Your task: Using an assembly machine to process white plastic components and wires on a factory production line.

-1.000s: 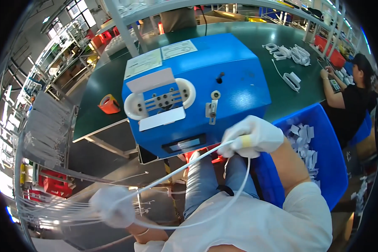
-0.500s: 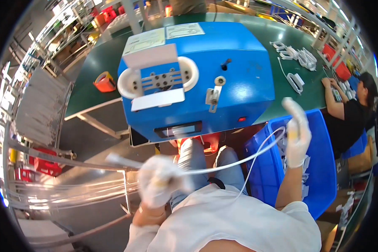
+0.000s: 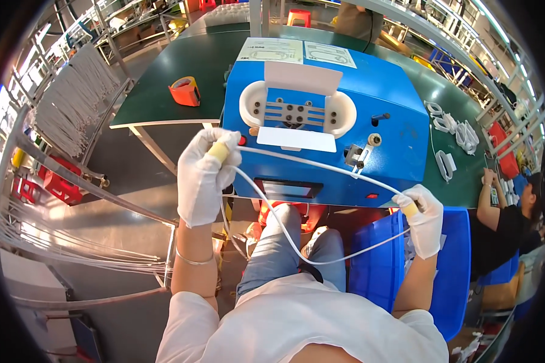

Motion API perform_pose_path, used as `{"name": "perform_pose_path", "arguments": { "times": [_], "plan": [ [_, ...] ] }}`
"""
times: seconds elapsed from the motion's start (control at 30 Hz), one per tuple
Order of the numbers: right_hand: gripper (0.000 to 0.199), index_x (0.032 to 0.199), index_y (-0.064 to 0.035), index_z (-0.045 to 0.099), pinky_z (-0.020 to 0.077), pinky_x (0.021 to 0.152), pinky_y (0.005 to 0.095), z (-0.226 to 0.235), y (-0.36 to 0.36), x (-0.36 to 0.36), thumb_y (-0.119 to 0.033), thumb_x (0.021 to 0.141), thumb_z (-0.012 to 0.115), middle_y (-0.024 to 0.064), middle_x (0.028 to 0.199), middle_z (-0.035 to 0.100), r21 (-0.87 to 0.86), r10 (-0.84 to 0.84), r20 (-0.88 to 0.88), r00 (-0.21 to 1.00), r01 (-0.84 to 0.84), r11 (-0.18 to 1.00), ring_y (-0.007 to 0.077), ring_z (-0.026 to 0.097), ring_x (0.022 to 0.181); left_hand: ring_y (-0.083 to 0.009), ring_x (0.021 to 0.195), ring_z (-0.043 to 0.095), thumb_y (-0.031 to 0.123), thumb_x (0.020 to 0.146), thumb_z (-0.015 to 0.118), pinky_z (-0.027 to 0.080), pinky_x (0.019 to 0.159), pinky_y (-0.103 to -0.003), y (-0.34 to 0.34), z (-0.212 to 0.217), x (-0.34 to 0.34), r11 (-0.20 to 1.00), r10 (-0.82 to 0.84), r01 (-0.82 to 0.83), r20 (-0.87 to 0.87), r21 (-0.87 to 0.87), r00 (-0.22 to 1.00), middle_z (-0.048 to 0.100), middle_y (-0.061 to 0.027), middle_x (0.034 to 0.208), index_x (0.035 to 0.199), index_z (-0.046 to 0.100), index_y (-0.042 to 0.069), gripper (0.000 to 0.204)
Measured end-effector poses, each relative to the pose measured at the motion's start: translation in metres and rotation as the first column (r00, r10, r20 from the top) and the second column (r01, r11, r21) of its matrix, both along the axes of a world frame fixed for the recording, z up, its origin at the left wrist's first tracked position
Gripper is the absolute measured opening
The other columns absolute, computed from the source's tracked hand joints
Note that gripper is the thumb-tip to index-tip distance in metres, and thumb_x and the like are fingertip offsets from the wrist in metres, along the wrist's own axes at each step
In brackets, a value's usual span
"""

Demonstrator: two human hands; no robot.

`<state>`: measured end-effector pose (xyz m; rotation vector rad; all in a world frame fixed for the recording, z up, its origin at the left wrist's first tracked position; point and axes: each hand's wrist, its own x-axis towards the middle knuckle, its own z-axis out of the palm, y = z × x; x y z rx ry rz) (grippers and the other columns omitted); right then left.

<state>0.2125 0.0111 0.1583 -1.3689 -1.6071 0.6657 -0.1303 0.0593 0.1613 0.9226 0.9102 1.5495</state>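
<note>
Gloves on, both of them white, and the left hand point(image 3: 207, 175) is closed around one end of a white cable point(image 3: 297, 163), held up just in front of the blue machine point(image 3: 357, 115) on the green desk point(image 3: 157, 91). Over at the other side, the right hand point(image 3: 422, 219) pinches the cable's far end above the blue bin point(image 3: 454, 266). One stretch runs taut between the hands across the machine's front, a second hangs slack in a loop over the lap. By the look of it, the cable is being lined up with the white fixture point(image 3: 297, 112); next comes a careful lowering onto the pins. Count: one cable in hand, one machine, one orange tape roll point(image 3: 185, 91), several coiled white cables point(image 3: 457, 136) lying on the desk at right.
</note>
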Motion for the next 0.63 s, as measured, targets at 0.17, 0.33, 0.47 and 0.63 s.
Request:
{"name": "perform_pose_path", "arguments": {
  "times": [0.17,0.33,0.47,0.63],
  "plan": [
    [0.002,0.081,0.0032,0.062,0.0423,0.064,0.0225,0.009,0.009,0.001,0.002,0.083,0.063,0.0054,0.076,0.058,0.175,-0.117,0.050,0.992,0.106,0.979,0.0105,0.054,0.070,-0.0003,0.046,0.038,0.007,0.088,0.060,0.027,0.040,-0.014,0.012,0.019,-0.003,0.999,-0.042,0.042,-0.077,-0.001,0.996,0.060,-0.0059,0.072,0.093,0.057,-0.001,0.009],
    [0.004,0.081,0.0016,0.062,0.0351,0.061,0.0211,0.008,0.012,0.001,-0.001,0.084,0.062,0.0009,0.073,0.052,0.237,-0.160,0.018,0.987,0.151,0.960,0.0075,0.047,0.068,-0.0008,0.045,0.038,0.005,0.088,0.059,0.027,0.039,-0.014,0.027,0.021,-0.001,0.995,-0.071,0.078,-0.114,0.064,0.991,0.063,-0.0090,0.075,0.092,0.056,-0.001,0.007],
    [0.003,0.083,0.0016,0.063,0.0359,0.063,0.0202,0.004,0.015,0.008,-0.001,0.084,0.062,0.0011,0.075,0.055,0.185,-0.167,0.017,0.986,0.161,0.969,0.0070,0.048,0.069,-0.0031,0.051,0.048,0.003,0.088,0.059,0.033,0.042,-0.013,0.027,0.021,0.003,0.998,-0.068,0.068,-0.113,-0.003,0.991,0.065,-0.0111,0.078,0.090,0.056,0.000,0.006],
    [0.004,0.081,0.0013,0.065,0.0388,0.063,0.0196,0.007,0.015,0.017,-0.002,0.084,0.064,0.0030,0.076,0.059,0.114,-0.139,-0.007,0.990,0.139,0.984,0.0077,0.052,0.070,-0.0070,0.064,0.059,0.004,0.089,0.059,0.043,0.051,-0.015,0.027,0.016,0.007,0.998,0.008,0.014,-0.333,0.064,0.943,0.067,-0.0099,0.082,0.090,0.056,0.000,0.005]
  ]
}}
